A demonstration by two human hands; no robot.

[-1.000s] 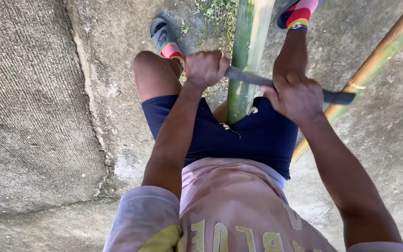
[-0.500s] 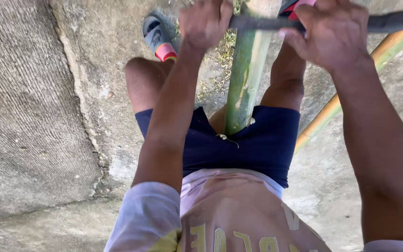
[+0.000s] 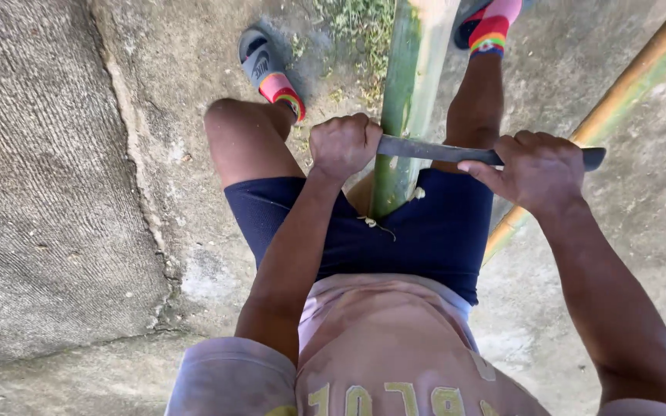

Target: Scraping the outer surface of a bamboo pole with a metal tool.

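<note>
Two hands, left hand [image 3: 342, 145] and right hand [image 3: 537, 169], squeeze tight around a long knife [image 3: 433, 150] lying three-to-nine across the twelve-to-six bamboo pole [image 3: 404, 108].

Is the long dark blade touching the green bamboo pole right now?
Touching. The head view shows the long dark blade lying straight across the green bamboo pole, no gap visible, with the left hand and right hand gripping its ends.

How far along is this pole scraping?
Done: the bamboo pole looks pale and stripped along its right side. In hand: the left hand and right hand hold a long blade across the pole between the knees. Left: its left side is green, and a second pole lies aside.
</note>
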